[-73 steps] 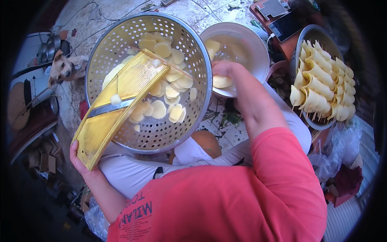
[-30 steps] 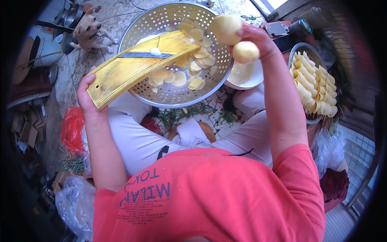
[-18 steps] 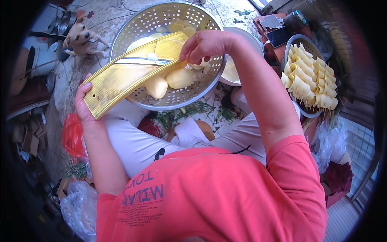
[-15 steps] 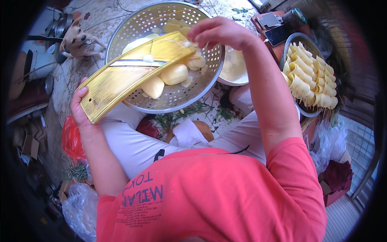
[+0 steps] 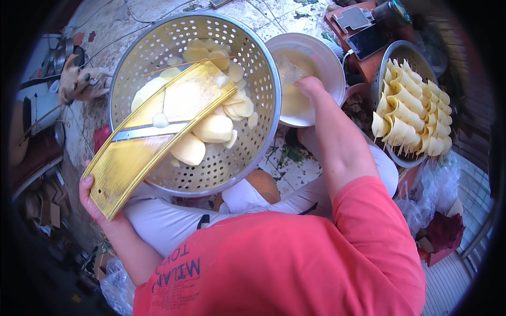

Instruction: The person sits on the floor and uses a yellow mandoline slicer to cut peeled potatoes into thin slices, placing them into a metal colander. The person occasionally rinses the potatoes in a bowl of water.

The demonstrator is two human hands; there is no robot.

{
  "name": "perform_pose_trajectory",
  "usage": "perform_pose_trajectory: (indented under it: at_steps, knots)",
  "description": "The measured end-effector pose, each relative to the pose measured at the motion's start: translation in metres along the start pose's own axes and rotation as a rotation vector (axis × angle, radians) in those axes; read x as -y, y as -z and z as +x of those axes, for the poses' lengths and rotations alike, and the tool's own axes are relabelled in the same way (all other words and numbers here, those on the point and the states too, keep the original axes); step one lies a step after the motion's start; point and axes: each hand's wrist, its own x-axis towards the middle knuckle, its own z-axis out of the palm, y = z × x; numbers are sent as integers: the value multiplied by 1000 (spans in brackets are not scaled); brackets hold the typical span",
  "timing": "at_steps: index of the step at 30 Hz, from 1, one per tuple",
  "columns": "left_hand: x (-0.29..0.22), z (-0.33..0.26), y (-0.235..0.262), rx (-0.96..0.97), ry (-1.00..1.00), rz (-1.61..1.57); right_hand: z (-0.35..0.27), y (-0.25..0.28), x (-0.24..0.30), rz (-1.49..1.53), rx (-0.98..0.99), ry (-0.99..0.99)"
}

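My left hand (image 5: pixel 90 197) grips the near end of a yellow slicer (image 5: pixel 124 166) with a slanted metal blade. The slicer leans across a large perforated metal colander (image 5: pixel 271 95). Two peeled potatoes (image 5: pixel 212 129) lie in the colander beside the slicer, with thin pale slices (image 5: pixel 196 52) around and beyond them. Small bits of potato cling to the slicer's face. On the right, my right hand (image 5: pixel 310 87) reaches into a pale bowl (image 5: pixel 340 79) of cloudy water; its fingers are under the water, so their grip is hidden. A thin wooden stick (image 5: pixel 192 65) lies across the colander.
A metal bowl (image 5: pixel 377 71) at the right bears several skewers of folded slices (image 5: pixel 408 108). Beyond it, a phone (image 5: pixel 366 42) and a dark jar (image 5: pixel 391 13) sit on a reddish stand. At the far left is a small dog (image 5: pixel 79 81). Plastic bags (image 5: pixel 435 181) lie at the lower right.
My right hand has gone from the slicer's far end down into the water bowl. The slicer's near end has come closer to me in my left hand. The view has shifted.
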Motion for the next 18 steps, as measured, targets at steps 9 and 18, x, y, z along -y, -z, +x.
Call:
perform_pose_trajectory:
  at_steps: [9,18]
  knots:
    - [-1,-7,-4,48,19,49,34,-33,19,-386,76,121]
    - [0,-8,-15,3,-6,67,44,-47,23,-311,220,245]
